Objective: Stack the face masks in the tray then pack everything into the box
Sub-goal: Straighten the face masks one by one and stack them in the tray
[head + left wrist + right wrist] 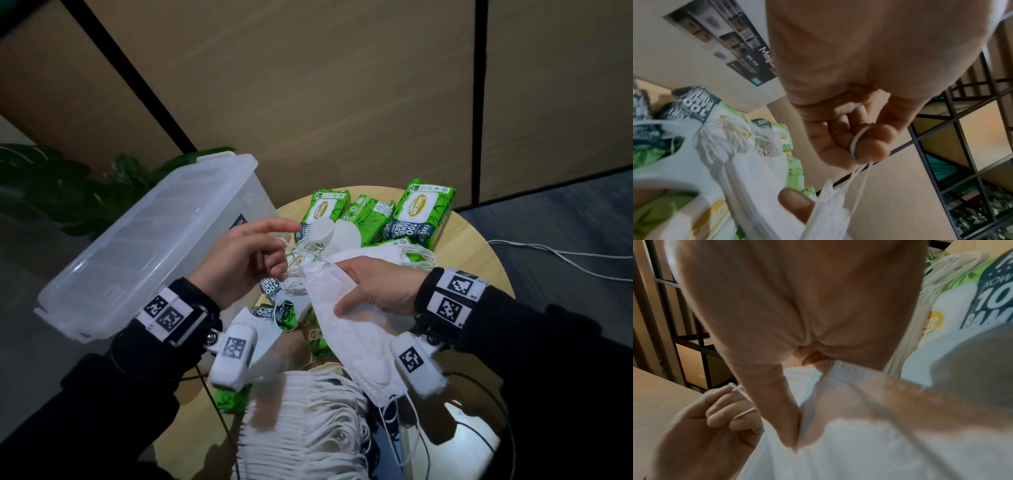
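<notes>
My right hand (346,287) grips a white folded face mask (346,335) by its upper edge, holding it above the table. The thumb lies on the front of the mask (869,426) and the fingers sit behind it. My left hand (279,260) pinches the mask's ear loop (856,142) between thumb and fingers, with the index finger stretched out. A stack of white masks (308,421) with their loops fanned out lies at the near edge, on a shiny tray (466,425). The clear plastic box (147,246) stands to the left, its lid on.
Several green wet-wipe packs (423,214) lie at the back of the round wooden table (479,260), with more white masks (387,255) and a white round container (320,233) among them. Cables (565,260) run over the floor on the right. A plant (58,192) stands behind the box.
</notes>
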The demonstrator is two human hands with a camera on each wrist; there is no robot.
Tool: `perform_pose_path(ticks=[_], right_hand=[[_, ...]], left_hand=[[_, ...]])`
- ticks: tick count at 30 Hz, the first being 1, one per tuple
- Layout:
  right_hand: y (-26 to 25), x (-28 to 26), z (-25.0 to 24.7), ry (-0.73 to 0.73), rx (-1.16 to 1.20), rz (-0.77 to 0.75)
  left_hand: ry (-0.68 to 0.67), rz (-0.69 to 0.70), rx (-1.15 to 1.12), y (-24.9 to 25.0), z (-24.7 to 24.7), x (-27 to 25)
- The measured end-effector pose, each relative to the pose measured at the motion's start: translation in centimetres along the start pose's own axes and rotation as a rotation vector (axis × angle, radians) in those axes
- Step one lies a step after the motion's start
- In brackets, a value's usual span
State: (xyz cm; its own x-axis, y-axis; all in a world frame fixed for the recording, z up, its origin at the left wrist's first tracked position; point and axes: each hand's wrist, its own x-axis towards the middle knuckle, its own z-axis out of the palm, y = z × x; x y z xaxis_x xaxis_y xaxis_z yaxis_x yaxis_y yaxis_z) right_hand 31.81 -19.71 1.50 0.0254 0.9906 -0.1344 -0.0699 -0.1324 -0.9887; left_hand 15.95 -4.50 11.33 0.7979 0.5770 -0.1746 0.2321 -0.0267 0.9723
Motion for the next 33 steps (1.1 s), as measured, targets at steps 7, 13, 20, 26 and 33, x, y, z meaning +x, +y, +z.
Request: perform_pose_path(ticks=[7, 13, 20, 26, 33], right_hand=[[0.0, -0.2, 0.3, 0.007, -0.051, 0.023], [-0.1, -0.4, 0.2, 0.006, -0.06, 0.026], [-0.1, -0.2, 0.2, 0.004, -0.062, 0.031], [-0.2, -0.3, 0.4, 0.005, -0.072, 0.03], [-0.1, -0.3, 0.3, 0.009, -0.1, 0.017]], left_hand=[[0.147, 0.117, 0.344, 0.9, -0.5, 0.5], [0.162, 0.105, 0.355, -0.4, -0.3, 1.3], [-0.097, -0.314, 0.272, -2.7, 0.0, 0.6], [-0.012, -0.232, 0.334, -2.1, 0.9, 0.9], [0.071, -0.158, -0.081, 0.4, 0.5, 1.5]])
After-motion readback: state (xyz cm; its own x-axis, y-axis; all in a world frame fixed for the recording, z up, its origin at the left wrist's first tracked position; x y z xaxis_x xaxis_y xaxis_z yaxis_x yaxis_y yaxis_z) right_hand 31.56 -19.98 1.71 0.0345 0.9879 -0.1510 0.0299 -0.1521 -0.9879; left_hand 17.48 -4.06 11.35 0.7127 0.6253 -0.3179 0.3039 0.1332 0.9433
